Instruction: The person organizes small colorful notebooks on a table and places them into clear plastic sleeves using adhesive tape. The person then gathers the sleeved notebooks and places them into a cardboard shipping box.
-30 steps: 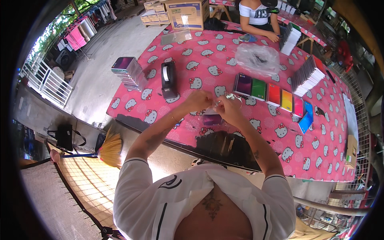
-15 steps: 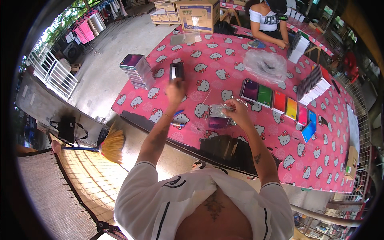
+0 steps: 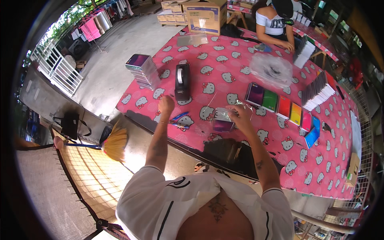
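My left hand (image 3: 166, 106) is closed just left of the black tape dispenser (image 3: 182, 85), apart from it. Whatever its fingers may hold is too small to make out. My right hand (image 3: 241, 115) pinches the clear plastic wrapper (image 3: 225, 113) around a purple-covered notebook (image 3: 223, 126) lying near the table's front edge. Between my hands, blue-handled scissors (image 3: 180, 117) and a pen (image 3: 181, 126) rest on the pink patterned cloth.
A stack of wrapped notebooks (image 3: 142, 72) stands at the left. Rightward lie a row of coloured notebooks (image 3: 283, 107), a leaning notebook stack (image 3: 318, 92) and clear plastic bags (image 3: 272, 70). A cardboard box (image 3: 205, 17) is at the far edge; another person (image 3: 275, 28) sits beyond the table.
My left hand has left the tape dispenser and come down toward the table's front edge, slightly left. The right hand stays at the wrapper. The whole view has shifted a little.
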The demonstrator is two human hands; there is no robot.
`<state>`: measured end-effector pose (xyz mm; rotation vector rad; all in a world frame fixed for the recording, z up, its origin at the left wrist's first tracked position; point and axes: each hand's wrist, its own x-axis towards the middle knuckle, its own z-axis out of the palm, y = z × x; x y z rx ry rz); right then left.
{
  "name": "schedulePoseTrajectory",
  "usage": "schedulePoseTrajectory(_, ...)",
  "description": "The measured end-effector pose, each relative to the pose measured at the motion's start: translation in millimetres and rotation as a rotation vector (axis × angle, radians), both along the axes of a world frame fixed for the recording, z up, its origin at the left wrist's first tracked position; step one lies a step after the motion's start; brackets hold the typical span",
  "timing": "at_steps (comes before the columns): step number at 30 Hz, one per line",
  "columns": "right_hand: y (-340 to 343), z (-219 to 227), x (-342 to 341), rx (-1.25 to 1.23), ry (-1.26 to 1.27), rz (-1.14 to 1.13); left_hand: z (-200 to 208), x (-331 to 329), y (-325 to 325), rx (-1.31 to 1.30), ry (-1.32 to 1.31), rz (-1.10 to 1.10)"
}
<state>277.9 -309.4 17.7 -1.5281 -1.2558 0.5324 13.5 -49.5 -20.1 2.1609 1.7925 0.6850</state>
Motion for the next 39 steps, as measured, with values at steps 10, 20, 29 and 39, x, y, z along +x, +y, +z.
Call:
schedulePoseTrajectory(10,-2,1,-4,-0.123,0.237,-0.056,143,176,-66,-0.188,0.521,-1.558)
schedulePoseTrajectory(20,-5,1,-28,0.098,0.355,-0.145,24,143,-22,-1.002,0.018,-1.254)
schedulePoseTrajectory(29,-60,-78,-99,-0.330,1.373,0.410,97,112,-154,0.258,0.265,-1.162)
schedulePoseTrajectory(39,-35,-21,-48,0.132,0.516,-0.009,0,23,-166,-0.387,-0.770,-0.836)
